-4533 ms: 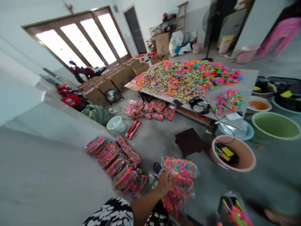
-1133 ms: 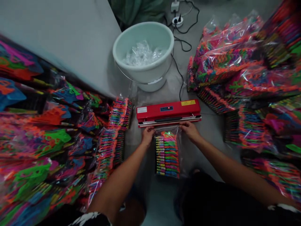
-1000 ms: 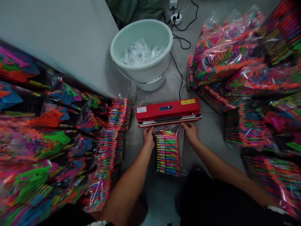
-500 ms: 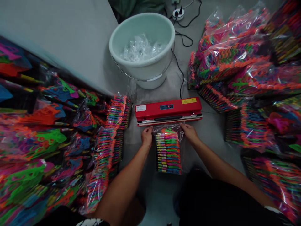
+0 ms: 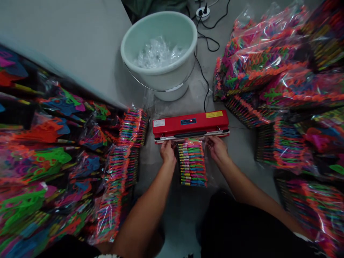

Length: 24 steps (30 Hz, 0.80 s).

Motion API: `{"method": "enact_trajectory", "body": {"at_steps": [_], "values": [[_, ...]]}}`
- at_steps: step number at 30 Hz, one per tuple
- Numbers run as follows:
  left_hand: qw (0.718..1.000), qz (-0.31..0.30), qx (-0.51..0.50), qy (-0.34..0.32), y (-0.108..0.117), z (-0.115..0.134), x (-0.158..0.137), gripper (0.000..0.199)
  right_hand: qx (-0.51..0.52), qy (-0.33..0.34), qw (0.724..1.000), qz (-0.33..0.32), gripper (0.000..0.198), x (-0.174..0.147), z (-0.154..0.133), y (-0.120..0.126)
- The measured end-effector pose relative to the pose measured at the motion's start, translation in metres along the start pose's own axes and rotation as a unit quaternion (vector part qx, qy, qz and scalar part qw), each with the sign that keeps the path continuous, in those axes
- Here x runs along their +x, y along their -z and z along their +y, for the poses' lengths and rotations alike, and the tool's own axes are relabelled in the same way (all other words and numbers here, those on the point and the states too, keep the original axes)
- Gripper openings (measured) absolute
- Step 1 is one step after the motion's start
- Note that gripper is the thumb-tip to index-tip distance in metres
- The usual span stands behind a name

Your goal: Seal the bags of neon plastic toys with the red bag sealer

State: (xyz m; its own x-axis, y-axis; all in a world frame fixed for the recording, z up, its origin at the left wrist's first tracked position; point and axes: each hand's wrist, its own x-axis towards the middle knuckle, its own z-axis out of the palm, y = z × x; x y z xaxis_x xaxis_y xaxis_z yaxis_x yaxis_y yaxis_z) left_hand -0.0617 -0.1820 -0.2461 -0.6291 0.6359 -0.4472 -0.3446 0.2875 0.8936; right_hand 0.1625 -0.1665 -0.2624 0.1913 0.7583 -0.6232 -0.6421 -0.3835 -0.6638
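Between my hands lies a clear plastic bag (image 5: 192,163) packed with a row of thin, brightly coloured sticks. My left hand (image 5: 168,152) pinches the bag's upper left corner. At the upper right corner, my right hand (image 5: 217,148) grips the plastic with fingers closed. The bag's top edge meets the front of a red bag sealer (image 5: 174,123), by its metal strip and dark handle. A small red light glows on the sealer's panel. Whether the plastic lies inside the sealing gap cannot be made out.
A pale bucket (image 5: 172,82) with crumpled clear plastic stands behind the sealer. A black cable (image 5: 205,80) runs back towards a white socket (image 5: 202,13). Filled bags are piled at left (image 5: 115,186) and right (image 5: 268,64). A pale panel (image 5: 80,46) borders the left.
Both hands have moved the bag forward, away from my body, so its top edge now reaches the sealer's front. The view has shifted slightly.
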Motion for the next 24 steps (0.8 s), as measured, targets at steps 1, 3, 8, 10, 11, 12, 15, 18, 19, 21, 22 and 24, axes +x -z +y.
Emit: {"method": "enact_trajectory", "body": {"at_steps": [1,3,8,10,11,12,15,18,19,21,22,24], "values": [[1.0,0.013,0.009,-0.017,0.002,-0.001,-0.002,0.031,-0.025,0.015,1.0,0.001,0.033,-0.003,0.001,0.003],[0.998,0.043,0.037,-0.036,0.007,-0.005,-0.005,0.035,-0.095,0.028,0.995,0.008,0.04,-0.008,0.001,0.007],[0.994,0.01,0.085,0.061,0.009,-0.007,-0.008,0.036,-0.229,0.036,0.972,-0.033,0.042,-0.001,-0.002,0.007],[0.993,0.0,0.073,0.088,0.006,-0.005,-0.006,0.038,-0.236,0.035,0.971,-0.027,0.04,0.007,-0.005,0.005],[0.993,0.001,0.069,0.091,0.004,-0.003,-0.005,0.039,-0.232,0.031,0.972,-0.014,0.038,0.011,-0.007,0.005],[0.994,0.006,0.068,0.09,0.002,-0.002,-0.004,0.04,-0.225,0.028,0.974,0.001,0.038,0.013,-0.008,0.005],[0.994,0.025,0.076,0.079,-0.001,0.0,-0.003,0.045,-0.248,0.043,0.967,0.029,0.037,0.011,-0.012,0.009],[0.993,0.018,0.088,0.072,0.004,-0.005,-0.009,0.05,-0.393,0.199,0.897,0.04,0.037,-0.007,-0.016,0.011],[0.993,0.007,0.094,0.067,0.007,-0.007,-0.012,0.051,-0.448,0.269,0.852,0.018,0.035,-0.014,-0.017,0.01],[0.992,-0.028,0.103,0.064,0.012,-0.01,-0.018,0.056,-0.543,0.364,0.754,-0.071,0.033,-0.029,-0.018,0.003],[0.991,-0.05,0.102,0.068,0.014,-0.011,-0.021,0.059,-0.586,0.373,0.709,-0.121,0.034,-0.035,-0.018,-0.002],[0.987,-0.101,0.085,0.09,0.014,-0.012,-0.024,0.064,-0.669,0.335,0.638,-0.18,0.042,-0.044,-0.017,-0.014]]}}
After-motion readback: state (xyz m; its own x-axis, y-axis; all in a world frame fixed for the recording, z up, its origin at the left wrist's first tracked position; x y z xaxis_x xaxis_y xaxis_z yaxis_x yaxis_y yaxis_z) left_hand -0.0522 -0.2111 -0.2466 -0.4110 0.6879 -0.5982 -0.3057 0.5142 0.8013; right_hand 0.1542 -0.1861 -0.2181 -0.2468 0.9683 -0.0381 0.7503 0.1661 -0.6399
